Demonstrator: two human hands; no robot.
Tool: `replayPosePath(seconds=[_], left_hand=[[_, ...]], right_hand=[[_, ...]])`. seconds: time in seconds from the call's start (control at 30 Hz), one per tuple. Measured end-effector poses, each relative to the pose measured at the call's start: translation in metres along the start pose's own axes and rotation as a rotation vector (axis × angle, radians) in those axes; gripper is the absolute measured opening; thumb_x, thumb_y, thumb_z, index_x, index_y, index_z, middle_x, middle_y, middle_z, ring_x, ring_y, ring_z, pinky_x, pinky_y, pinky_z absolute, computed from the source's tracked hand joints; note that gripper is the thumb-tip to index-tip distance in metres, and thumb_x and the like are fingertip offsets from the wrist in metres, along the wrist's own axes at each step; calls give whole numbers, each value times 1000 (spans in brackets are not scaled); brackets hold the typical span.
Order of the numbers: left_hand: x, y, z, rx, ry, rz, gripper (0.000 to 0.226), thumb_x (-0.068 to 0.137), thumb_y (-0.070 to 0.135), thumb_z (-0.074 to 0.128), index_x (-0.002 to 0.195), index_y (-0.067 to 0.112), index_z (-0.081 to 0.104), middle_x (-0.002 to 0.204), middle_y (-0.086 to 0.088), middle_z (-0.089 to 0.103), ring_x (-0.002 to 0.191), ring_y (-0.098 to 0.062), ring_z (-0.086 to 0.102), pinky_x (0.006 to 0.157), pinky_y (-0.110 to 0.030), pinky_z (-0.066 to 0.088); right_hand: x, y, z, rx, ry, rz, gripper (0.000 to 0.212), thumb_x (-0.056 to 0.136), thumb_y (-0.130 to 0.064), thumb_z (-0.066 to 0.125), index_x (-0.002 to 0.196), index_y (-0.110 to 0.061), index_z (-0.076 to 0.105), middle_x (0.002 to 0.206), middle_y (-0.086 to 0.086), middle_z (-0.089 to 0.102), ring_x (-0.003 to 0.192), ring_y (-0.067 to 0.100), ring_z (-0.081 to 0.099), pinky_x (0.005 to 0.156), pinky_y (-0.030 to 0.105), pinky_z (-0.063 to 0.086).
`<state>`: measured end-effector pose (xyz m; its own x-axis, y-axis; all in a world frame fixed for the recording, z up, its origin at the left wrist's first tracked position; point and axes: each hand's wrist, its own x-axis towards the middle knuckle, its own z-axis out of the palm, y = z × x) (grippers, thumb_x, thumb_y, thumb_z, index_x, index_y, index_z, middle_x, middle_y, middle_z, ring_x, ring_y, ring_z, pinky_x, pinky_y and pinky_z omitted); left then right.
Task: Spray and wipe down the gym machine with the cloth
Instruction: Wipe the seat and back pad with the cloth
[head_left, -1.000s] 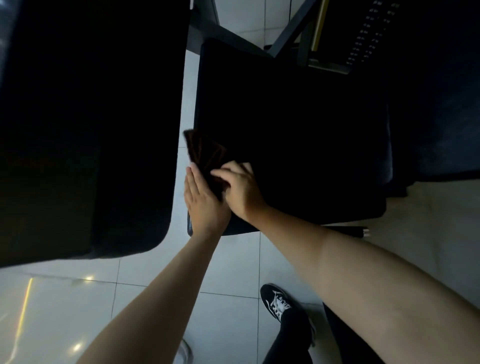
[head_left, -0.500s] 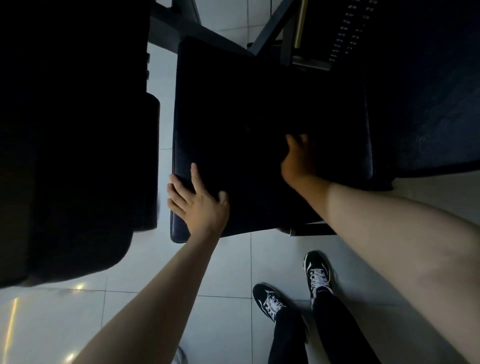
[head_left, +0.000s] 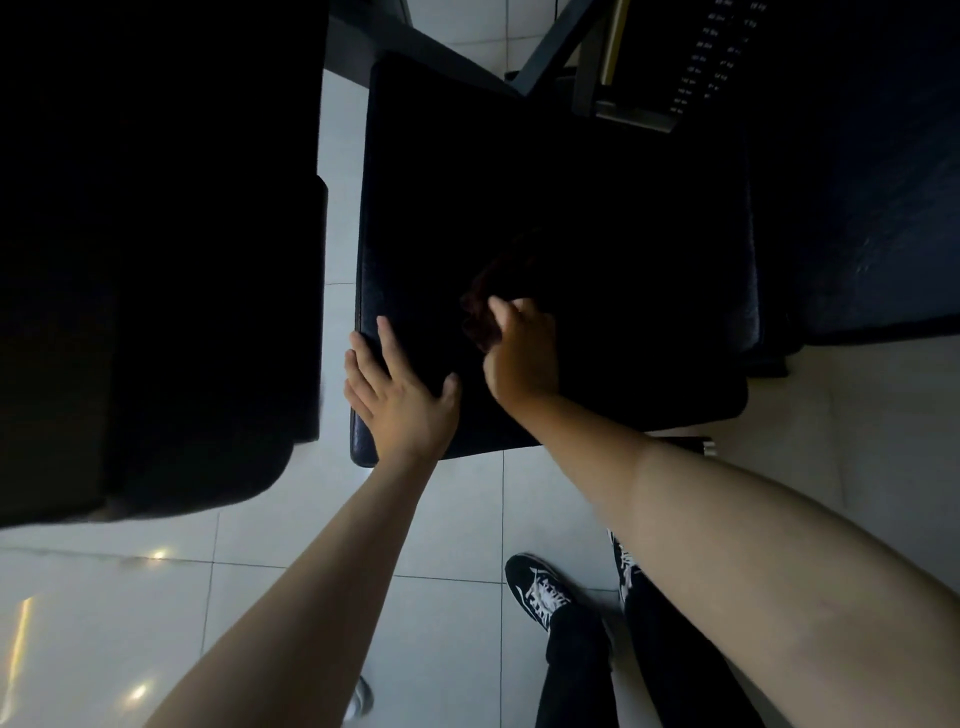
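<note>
While the left hand (head_left: 400, 400) kept its place flat on the near left corner of the black seat pad (head_left: 597, 208), fingers spread and its grip slack around nothing, the right hand (head_left: 519, 353) had swung back from the pad's right side to just beside the left. Its grip was curled down over the dark reddish cloth (head_left: 480, 291), which lay bunched on the pad, pressed under the fingers. A second dark pad (head_left: 156, 260) filled the left, apart from the seat across a strip of tiled floor (head_left: 457, 519). Pale markings ran down the weight stack (head_left: 711, 57) at top right, too small to read. Black lace-up shoes (head_left: 537, 590) stood on the tiles below.
</note>
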<state>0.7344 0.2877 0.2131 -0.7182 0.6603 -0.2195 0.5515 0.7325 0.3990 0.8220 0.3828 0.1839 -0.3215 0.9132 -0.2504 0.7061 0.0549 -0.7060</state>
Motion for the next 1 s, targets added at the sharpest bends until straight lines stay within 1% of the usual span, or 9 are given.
replayPosePath(seconds=[0.17,0.27,0.43,0.53,0.6,0.67,0.77,0.83,1.0], left_hand=[[-6,-18,-8,-62,2,99,94,91,28,64,162,15,3,169,-13,2,155,-29,0,125,-48,5],[-3,-31,-22,-113,-38,145,103,87,26,72,162,12,3,167,-13,13,154,-28,11,126,-44,13],[-8,-37,-31,-132,-81,52,104,86,21,72,162,12,1,166,-11,16,151,-30,14,123,-38,12],[-12,-41,-27,-205,-88,10,99,88,19,70,162,13,3,165,-10,19,150,-27,16,124,-38,15],[-11,-43,-28,-261,-85,-1,91,90,12,63,162,14,7,163,-10,24,149,-26,20,124,-40,19],[-12,-44,-32,-340,-62,-26,81,92,5,51,162,17,13,160,-6,32,146,-22,29,119,-29,27],[-17,-46,-37,-430,-46,-130,70,97,4,39,160,28,21,138,11,49,124,-8,49,88,-2,36],[-24,-54,-35,-439,-39,-148,66,99,6,38,159,31,25,130,16,51,117,-7,54,82,-6,40],[-40,-65,-21,-347,-13,-50,64,98,7,36,159,24,25,155,-4,44,140,-20,43,115,-45,38]], right_hand=[[-37,-27,22,30,-136,-335,52,78,6,57,125,-11,70,121,10,64,101,36,52,95,38,45],[-25,-24,17,45,-230,-394,51,78,7,57,124,-11,71,117,11,63,103,33,56,98,37,46],[33,-29,0,51,-18,-51,65,87,3,49,148,-19,48,146,15,43,133,35,41,114,41,35],[49,-43,12,122,-70,93,61,93,-2,51,151,-19,42,153,15,35,138,36,35,116,43,32],[40,-50,23,120,-124,34,62,91,-3,55,150,-19,45,150,13,38,134,36,39,117,41,32],[12,-58,34,133,-211,-94,60,88,-5,56,146,-18,50,145,12,44,130,35,43,116,38,32],[-45,-66,46,117,-314,-229,59,88,-10,57,145,-23,52,144,6,45,128,32,43,112,39,37],[-67,-65,48,59,-288,-275,63,89,-12,56,150,-26,45,142,5,45,124,32,45,107,41,39],[-63,-26,28,-217,-162,-343,73,82,-12,58,151,-30,41,128,7,52,112,32,58,87,44,31]])
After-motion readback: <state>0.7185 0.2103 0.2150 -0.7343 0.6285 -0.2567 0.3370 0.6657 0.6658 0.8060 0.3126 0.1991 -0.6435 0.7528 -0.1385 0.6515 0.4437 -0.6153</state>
